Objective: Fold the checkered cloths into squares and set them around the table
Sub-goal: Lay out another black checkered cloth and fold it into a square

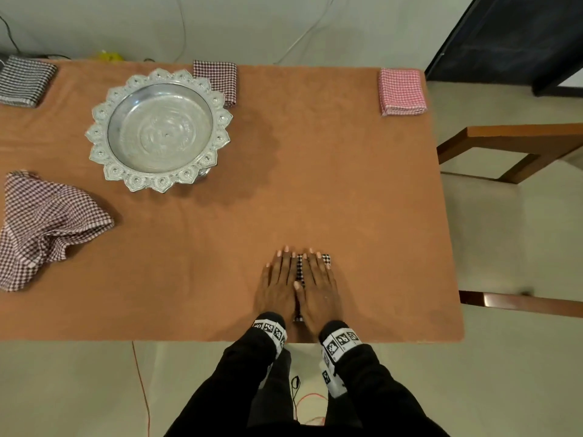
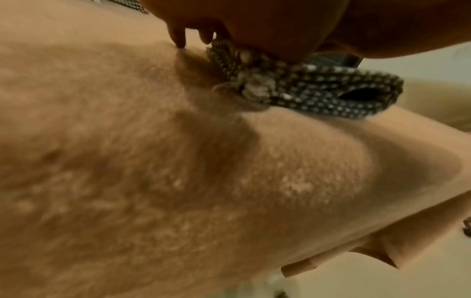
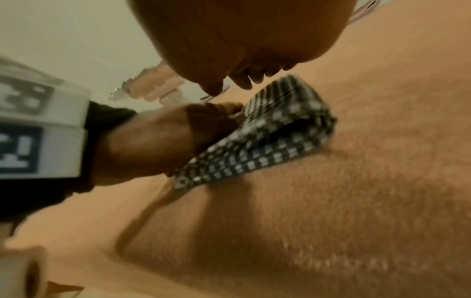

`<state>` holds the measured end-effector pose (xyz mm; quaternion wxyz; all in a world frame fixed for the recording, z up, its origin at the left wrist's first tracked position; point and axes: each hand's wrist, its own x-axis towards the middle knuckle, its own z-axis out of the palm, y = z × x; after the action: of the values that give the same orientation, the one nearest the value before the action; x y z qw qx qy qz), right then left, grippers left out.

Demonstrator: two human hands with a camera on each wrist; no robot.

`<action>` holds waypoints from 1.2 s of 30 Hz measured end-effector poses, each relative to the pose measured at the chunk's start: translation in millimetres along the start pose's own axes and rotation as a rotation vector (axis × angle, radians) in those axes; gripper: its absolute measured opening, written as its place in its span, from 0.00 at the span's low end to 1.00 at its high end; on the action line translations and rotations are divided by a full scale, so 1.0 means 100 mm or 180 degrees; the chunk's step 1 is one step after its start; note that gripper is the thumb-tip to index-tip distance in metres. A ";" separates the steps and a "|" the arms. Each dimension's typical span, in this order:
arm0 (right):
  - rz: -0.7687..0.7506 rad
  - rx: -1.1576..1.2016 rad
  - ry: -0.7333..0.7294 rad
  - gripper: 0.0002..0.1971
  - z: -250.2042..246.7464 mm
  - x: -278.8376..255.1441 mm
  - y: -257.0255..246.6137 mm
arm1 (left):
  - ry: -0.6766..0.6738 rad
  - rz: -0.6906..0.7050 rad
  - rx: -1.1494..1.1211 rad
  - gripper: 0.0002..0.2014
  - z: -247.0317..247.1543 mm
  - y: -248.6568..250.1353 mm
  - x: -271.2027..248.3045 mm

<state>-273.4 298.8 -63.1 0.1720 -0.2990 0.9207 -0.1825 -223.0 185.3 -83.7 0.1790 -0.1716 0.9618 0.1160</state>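
While both hands lie flat, side by side near the table's (image 1: pixel 331 171) front edge, a folded black-and-white checkered cloth (image 1: pixel 299 269) sits under them. The left hand (image 1: pixel 277 287) and right hand (image 1: pixel 318 288) each have straight fingers pressing down, gripping nothing; the grip of each is fully spread, palms on the cloth. Only a thin strip of the cloth shows between the hands, plus a corner past the right fingers. Its long axis seems to run away from the person, toward the far edge, though the hands hide most of it. From the left wrist view its stacked layers (image 2: pixel 318 94) show along one side.

Five checkered cloths are in sight. Three others are folded along the far edge: a grey one (image 1: pixel 25 82) at the far left corner, a dark red one (image 1: pixel 219 80) just behind the silver tray (image 1: pixel 159 129) and partly tucked behind its rim, and a pink one (image 1: pixel 402 91) at the far right corner. One maroon cloth (image 1: pixel 44 225) lies crumpled at the left side. The single tray has a scalloped rim. A wooden chair (image 1: pixel 511 152) stands to the right.
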 end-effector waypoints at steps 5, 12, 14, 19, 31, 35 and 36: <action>-0.0005 -0.0382 -0.0237 0.37 0.21 0.04 0.08 | 0.0138 -0.0229 -0.0096 0.39 0.11 0.01 -0.05; 0.0277 -0.0709 -0.0254 0.40 0.16 0.06 0.38 | 0.0080 -0.0285 -0.0132 0.39 0.15 -0.01 0.00; 0.0323 -0.0670 -0.0282 0.40 0.17 0.07 0.37 | 0.0107 -0.0298 -0.0147 0.39 0.16 0.00 0.01; 0.0264 -0.0540 -0.0396 0.40 0.10 0.08 0.35 | 0.0000 -0.0337 -0.0069 0.38 0.08 0.03 -0.01; 0.0539 0.0653 -0.0477 0.51 -0.41 -0.08 0.66 | 0.0021 -0.1696 -0.0977 0.32 -0.23 0.23 -0.47; 0.1311 0.1671 -0.0441 0.43 -0.46 -0.20 0.58 | -0.0014 -0.2093 -0.2073 0.21 -0.27 0.25 -0.42; 0.1492 0.1957 -0.0430 0.41 -0.43 -0.20 0.56 | -0.0027 -0.2223 -0.2267 0.21 -0.31 0.27 -0.39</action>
<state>-303.7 363.8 -45.8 0.3507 -0.0264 0.8531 -0.3855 -207.8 212.6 -36.2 0.1414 -0.5335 0.7469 0.3710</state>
